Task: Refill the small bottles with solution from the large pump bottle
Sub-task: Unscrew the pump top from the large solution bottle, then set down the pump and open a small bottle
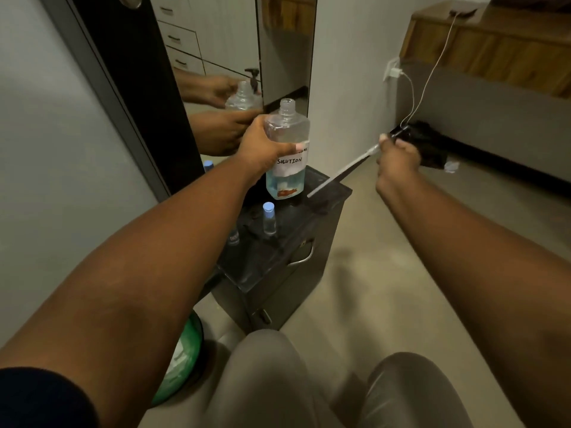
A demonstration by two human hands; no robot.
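Note:
My left hand [262, 146] grips the large clear bottle [287, 149] upright above the small black cabinet [296, 242]. Its neck is uncapped, a white label reads "SOLUTION", and bluish liquid fills its lower part. My right hand [397, 159] holds the black pump head [400, 132] out to the right of the bottle. The pump's long white dip tube [340, 173] slants down-left toward the cabinet top. A small clear bottle with a blue cap [268, 219] stands on the cabinet top. Another small bottle [234, 237] stands beside it, partly hidden by my left forearm.
A tall mirror [216, 72] leans on the wall behind the cabinet and reflects my hands and the bottle. A green round object [185, 356] lies on the floor at the left. A charger and white cable [411, 88] hang on the right wall. My knees fill the lower frame.

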